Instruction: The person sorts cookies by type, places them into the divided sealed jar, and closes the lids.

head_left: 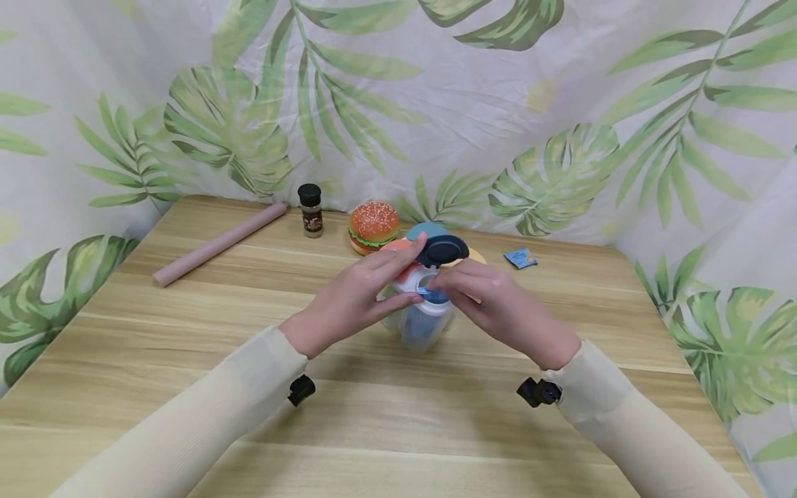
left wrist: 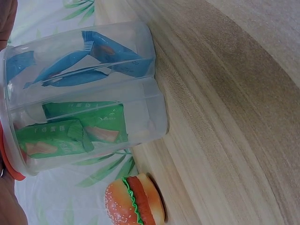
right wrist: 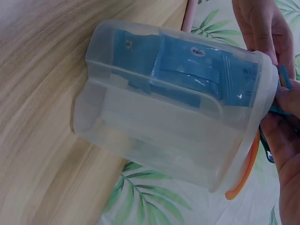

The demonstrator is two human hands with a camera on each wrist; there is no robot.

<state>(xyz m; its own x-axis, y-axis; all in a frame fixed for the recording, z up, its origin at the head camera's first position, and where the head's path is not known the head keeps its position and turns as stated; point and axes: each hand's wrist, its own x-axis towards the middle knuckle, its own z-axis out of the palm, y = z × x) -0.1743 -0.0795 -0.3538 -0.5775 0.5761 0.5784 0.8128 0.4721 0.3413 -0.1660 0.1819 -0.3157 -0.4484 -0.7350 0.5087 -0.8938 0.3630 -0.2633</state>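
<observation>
A translucent divided container [head_left: 422, 332] with a white rim stands on the table between both hands. Its dark flap lid [head_left: 443, 250] is raised over the front compartment. My left hand [head_left: 355, 294] rests along the rim, thumb at the front edge, fingers extended toward the flap. At that opening, my right hand [head_left: 498, 304] pinches a small blue packet [right wrist: 284, 77] with thumb and fingers. More blue packets [right wrist: 187, 61] fill the compartment below, while green packets [left wrist: 70, 136] sit in a neighbouring one. Orange, teal and yellow lids lie behind, partly covered by my hands.
Behind the container sits a toy burger [head_left: 373, 225], with a black-capped spice jar [head_left: 310, 211] left of it. A pinkish roll [head_left: 221, 243] lies at the back left. Another blue packet [head_left: 520, 258] lies at the back right. A leaf-patterned cloth [head_left: 398, 104] hangs behind the table.
</observation>
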